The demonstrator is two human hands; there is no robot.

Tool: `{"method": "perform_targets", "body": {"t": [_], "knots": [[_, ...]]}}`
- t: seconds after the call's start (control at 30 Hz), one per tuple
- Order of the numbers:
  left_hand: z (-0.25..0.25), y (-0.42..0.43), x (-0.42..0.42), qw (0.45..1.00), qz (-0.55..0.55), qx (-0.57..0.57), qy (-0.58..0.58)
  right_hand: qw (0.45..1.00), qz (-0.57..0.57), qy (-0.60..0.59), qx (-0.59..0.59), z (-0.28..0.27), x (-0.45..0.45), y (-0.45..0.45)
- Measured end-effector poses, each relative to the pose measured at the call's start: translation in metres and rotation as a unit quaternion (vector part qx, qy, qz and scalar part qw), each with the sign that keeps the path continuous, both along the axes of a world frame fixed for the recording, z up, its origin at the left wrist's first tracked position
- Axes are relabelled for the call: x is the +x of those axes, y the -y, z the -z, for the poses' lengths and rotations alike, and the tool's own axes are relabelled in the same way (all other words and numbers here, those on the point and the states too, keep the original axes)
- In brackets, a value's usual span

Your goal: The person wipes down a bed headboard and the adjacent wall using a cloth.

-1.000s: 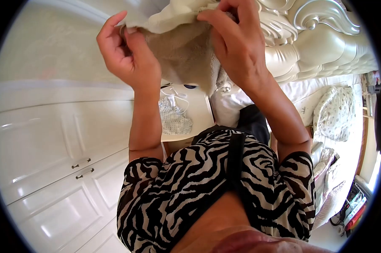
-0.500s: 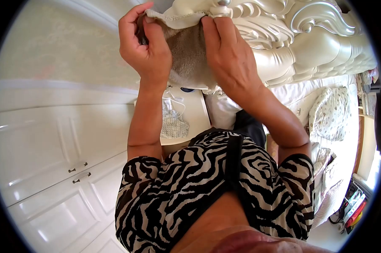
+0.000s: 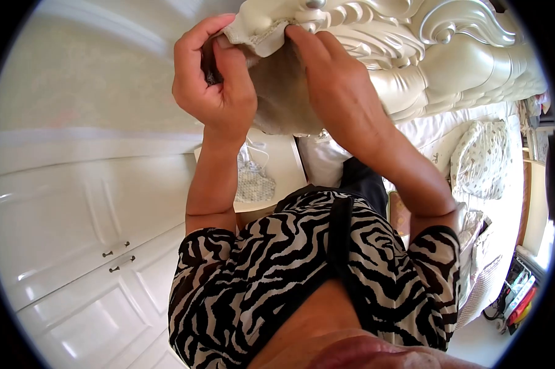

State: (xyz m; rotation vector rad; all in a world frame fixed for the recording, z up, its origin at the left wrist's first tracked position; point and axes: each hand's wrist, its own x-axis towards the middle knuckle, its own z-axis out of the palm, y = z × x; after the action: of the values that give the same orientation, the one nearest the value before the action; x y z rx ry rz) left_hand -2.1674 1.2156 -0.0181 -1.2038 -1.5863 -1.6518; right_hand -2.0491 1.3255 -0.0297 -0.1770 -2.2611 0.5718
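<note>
A fuzzy grey-brown cloth (image 3: 282,92) with a paler upper edge hangs between my two hands, in front of the cream carved headboard. My left hand (image 3: 219,80) pinches its left side between curled fingers and thumb. Something dark shows inside that grip, too hidden to name. My right hand (image 3: 345,92) grips the upper edge farther right, its fingers pressed together and partly out of sight behind the cloth. The edge sags and folds between the two grips.
The carved, tufted headboard (image 3: 468,74) runs along the upper right, with a bed and a patterned pillow (image 3: 481,158) below. A bedside table (image 3: 283,166) holds a pale knitted item (image 3: 254,183). White cabinet doors (image 3: 87,227) fill the left. Assorted items (image 3: 517,301) stand at lower right.
My right hand has come slightly closer to my left, and the cloth's upper edge between them now bunches and dips more. Both hands keep their grip.
</note>
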Motion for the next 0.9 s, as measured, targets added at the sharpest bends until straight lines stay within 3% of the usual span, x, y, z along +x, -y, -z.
{"method": "perform_targets", "body": {"t": [0.1,0.2,0.3,0.37,0.4,0.43,0.53,0.57,0.63,0.67,0.73,0.77,0.87,0.9], "knots": [[0.002,0.007,0.002,0.999,0.017,0.016,0.027,0.960,-0.058,-0.072,-0.265,0.007,-0.007,0.015],[0.002,0.006,0.006,0.999,0.025,0.019,0.034,0.887,-0.110,-0.039,-0.446,0.005,-0.003,0.014],[0.006,0.003,0.010,1.000,0.006,0.000,0.030,0.903,-0.129,-0.019,-0.409,0.005,0.005,0.007],[0.006,0.003,0.009,1.000,0.013,-0.006,0.027,0.988,-0.034,0.010,-0.148,0.006,0.008,0.010],[0.007,0.005,0.010,0.999,0.014,-0.012,0.028,0.999,0.015,0.028,-0.015,0.007,0.009,0.013],[0.006,0.007,0.011,0.999,0.019,-0.005,0.025,0.997,0.022,0.069,0.026,0.008,0.011,0.011],[0.007,0.012,0.011,1.000,0.016,0.001,0.016,0.998,-0.011,0.013,-0.060,0.015,0.000,0.016],[0.009,0.016,0.013,1.000,0.008,-0.013,0.015,0.988,-0.038,-0.011,-0.150,0.014,-0.003,0.019],[0.010,0.021,0.017,0.999,-0.001,-0.036,0.021,0.940,-0.088,-0.063,-0.322,0.010,-0.007,0.021],[0.010,0.023,0.019,0.999,-0.002,-0.046,0.028,0.871,-0.133,-0.089,-0.464,0.008,-0.007,0.021],[0.010,0.023,0.022,0.998,-0.002,-0.057,0.032,0.663,-0.211,-0.135,-0.705,0.003,-0.006,0.021],[0.010,0.024,0.023,0.998,-0.002,-0.058,0.028,0.583,-0.248,-0.146,-0.760,0.000,-0.001,0.020],[0.011,0.023,0.031,0.998,0.025,-0.036,0.045,0.480,-0.376,-0.047,-0.791,0.002,0.020,0.007],[0.012,0.024,0.035,0.997,0.038,-0.025,0.056,0.500,-0.357,-0.039,-0.788,0.005,0.026,0.012]]}}
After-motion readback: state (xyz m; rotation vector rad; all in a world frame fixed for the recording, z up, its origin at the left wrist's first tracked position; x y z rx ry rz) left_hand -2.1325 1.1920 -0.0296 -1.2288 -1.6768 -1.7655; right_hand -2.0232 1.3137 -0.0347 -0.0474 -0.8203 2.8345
